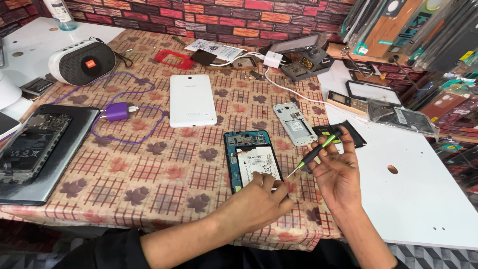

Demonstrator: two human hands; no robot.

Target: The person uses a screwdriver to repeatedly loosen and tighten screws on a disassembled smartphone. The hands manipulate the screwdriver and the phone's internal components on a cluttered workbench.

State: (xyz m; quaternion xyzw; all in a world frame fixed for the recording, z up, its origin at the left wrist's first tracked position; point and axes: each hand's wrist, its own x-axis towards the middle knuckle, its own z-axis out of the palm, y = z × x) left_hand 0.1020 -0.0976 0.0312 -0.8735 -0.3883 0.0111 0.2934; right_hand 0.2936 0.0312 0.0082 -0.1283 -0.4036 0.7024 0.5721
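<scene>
Screwdriver (318,149) sits pinched in the right hand (338,172), right of centre; the left hand (261,197), fingers curled and holding nothing, presses the opened tablet (251,159) just left.

Person, head-camera view; two bare forearms and hands visible; left hand (261,197) ungloved, no ring seen on the fingers that show, no watch or band at the wrist; right hand (338,172) likewise ungloved, wrist bare, no jewellery seen; nails short and unpainted where visible; dark, near-black sleeve (107,251) on the left arm, ending about the elbow, fabric plain, no pattern or marking discernible; right forearm uncovered to the frame's lower edge.
</scene>
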